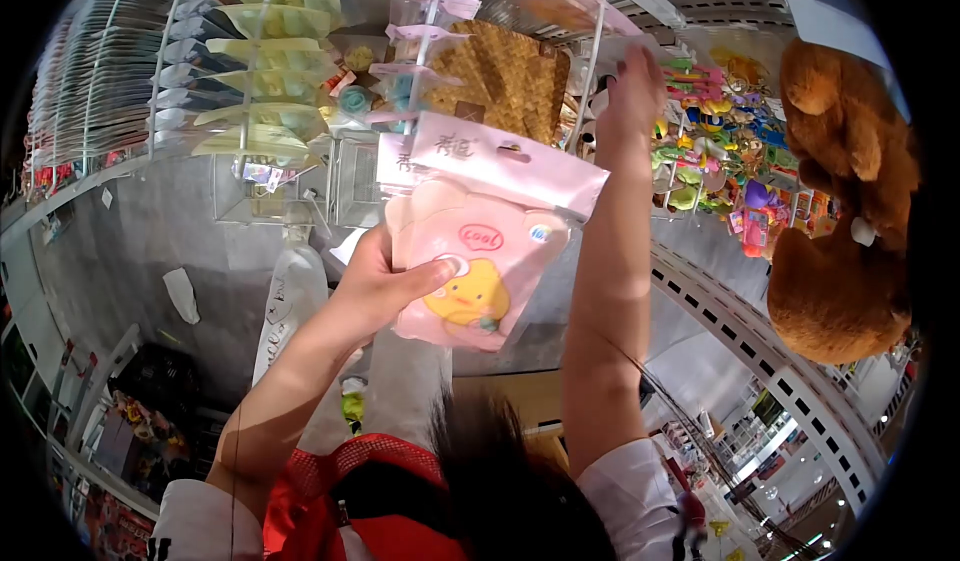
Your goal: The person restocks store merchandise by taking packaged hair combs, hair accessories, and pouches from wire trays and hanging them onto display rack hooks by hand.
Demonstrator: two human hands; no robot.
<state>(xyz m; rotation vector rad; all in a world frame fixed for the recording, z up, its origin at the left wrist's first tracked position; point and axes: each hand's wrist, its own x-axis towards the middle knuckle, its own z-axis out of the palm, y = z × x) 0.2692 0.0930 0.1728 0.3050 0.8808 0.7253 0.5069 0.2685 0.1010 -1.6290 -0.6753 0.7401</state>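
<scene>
The left hand [382,289] pinches pink packets [520,246] before the body, thumb in front, where a light grip should avoid creases; the right hand [632,96], raised beside a metal rod [588,73], has unclear finger closure and hold.

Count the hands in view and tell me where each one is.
2. The left hand holds a pink packet; the right hand is raised beside a white rod. No others show.
</scene>
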